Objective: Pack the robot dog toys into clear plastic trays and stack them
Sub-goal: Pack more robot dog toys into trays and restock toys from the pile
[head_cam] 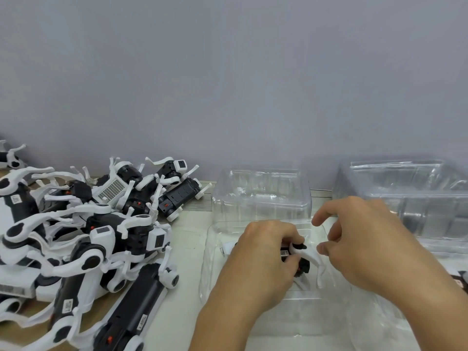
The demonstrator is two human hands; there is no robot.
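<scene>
So, quick notes:
L hand [263, 252]: grip clenched on toy [301, 259], fingers curled round its black body, thumb on top; wrist comes in from bottom centre.
R hand [364, 239]: fingers loosely bent, grip released, holds nothing; one fingertip just beside toy's white leg, contact can't tell; index lifted over tray's far edge.
Toy: black/white robot dog, inside near tray [215, 262], towards its far side; white legs splay to the right; small label on body, text unreadable.
Near tray: clear plastic, front-centre on bench [187, 249], under both hands; only the one toy visible in it.
Far tray [260, 196]: clear, just behind near tray, by wall [228, 72].
Tray stack [415, 198]: clear trays, right side, nested; count can't tell.
Pile [83, 236]: loose robot dogs heaped at left on bench, w/ legs tangled, some on their backs, extends off left + bottom edge.
Odd toy [462, 281]: bit of black/white part at far right edge, mostly cut off.
Wall: plain grey, fills upper half.
</scene>
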